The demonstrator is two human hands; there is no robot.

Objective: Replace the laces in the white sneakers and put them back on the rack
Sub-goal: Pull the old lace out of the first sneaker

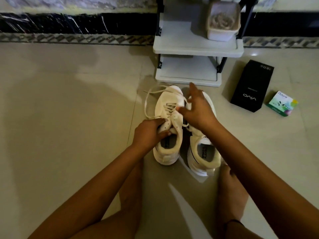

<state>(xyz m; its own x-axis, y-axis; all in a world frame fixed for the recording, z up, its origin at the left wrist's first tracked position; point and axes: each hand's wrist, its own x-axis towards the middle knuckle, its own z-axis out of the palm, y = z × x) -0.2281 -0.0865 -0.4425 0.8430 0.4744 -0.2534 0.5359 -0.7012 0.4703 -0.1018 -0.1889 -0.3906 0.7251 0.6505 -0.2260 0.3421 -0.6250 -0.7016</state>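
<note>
**Left sneaker gripped, lace trailing loose**

At frame centre, two sneakers are set side by side on the glossy tiled floor (69, 118), long axes running up the frame, toes toward the rack (196, 47). The left sneaker (164, 102) is gripped at its eyelet flap by the left hand (148, 130). The right hand (196, 111) is spread open, empty, above the right sneaker (193, 140). The flat, limp lace (146, 102) is looped up-left of both hands, nearer the left.

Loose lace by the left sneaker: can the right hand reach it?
Probably yes. The right hand is open, holding nothing, its thumb at the left sneaker, and the lace trails free on the floor beside it; the left hand grips that sneaker nearer its opening.
</note>
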